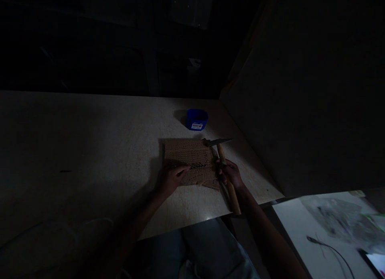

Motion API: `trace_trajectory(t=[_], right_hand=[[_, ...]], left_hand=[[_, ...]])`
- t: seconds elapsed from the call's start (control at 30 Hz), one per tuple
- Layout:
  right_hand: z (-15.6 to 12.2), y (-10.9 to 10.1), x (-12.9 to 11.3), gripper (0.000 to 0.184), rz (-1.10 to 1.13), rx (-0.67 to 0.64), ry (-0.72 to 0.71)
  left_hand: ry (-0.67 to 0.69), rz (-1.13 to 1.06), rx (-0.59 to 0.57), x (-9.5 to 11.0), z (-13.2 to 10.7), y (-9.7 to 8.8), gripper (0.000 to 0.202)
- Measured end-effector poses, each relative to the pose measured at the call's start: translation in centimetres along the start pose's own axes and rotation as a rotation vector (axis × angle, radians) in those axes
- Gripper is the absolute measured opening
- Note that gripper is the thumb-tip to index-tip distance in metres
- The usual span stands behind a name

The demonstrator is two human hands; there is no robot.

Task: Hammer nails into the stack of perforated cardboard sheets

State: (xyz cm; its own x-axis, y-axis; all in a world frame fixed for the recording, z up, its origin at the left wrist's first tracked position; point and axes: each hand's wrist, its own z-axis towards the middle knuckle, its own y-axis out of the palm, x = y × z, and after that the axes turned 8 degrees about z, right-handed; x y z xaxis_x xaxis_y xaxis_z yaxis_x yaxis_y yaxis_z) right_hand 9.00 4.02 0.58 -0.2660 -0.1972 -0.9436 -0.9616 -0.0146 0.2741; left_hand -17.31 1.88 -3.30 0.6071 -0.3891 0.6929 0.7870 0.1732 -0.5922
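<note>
My right hand (231, 172) is wrapped round the wooden handle of a hammer (221, 152). The hammer's dark metal head is tilted over the right edge of a brown cardboard piece (188, 150) pierced with many small holes. My left hand (174, 178) rests on the front left of the cardboard, thumb and fingers pinched together. At its fingertips lies a short row of small dark pieces (199, 165), too dim to name. Whatever the left fingers hold, if anything, is hidden.
Behind the cardboard stands a blue plastic tub (197, 120) with a white label. A small dark strip (65, 171) lies on the light table (99, 138) to the left. A dark panel (306, 110) borders the right side. A cable (327, 247) and clear plastic (339, 218) lie on a lower white surface.
</note>
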Motion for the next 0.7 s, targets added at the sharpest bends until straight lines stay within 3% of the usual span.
trace_trajectory(t=[0.3, 0.43, 0.6, 0.7], right_hand=[[0.3, -0.4, 0.4, 0.035, -0.016, -0.018, 0.014], [0.3, -0.4, 0.5, 0.034, -0.019, -0.028, 0.013], [0.3, 0.0, 0.3, 0.033, 0.003, -0.029, -0.002], [0.0, 0.2, 0.3, 0.034, 0.016, -0.018, -0.027]], left_hand=[[-0.053, 0.020, 0.016, -0.3, -0.1, 0.1, 0.013], [-0.047, 0.059, -0.043, 0.3, 0.8, -0.8, 0.011], [0.074, 0.123, -0.162, 1.5, 2.2, -2.2, 0.009], [0.092, 0.142, -0.162, 2.2, 2.7, -3.5, 0.008]])
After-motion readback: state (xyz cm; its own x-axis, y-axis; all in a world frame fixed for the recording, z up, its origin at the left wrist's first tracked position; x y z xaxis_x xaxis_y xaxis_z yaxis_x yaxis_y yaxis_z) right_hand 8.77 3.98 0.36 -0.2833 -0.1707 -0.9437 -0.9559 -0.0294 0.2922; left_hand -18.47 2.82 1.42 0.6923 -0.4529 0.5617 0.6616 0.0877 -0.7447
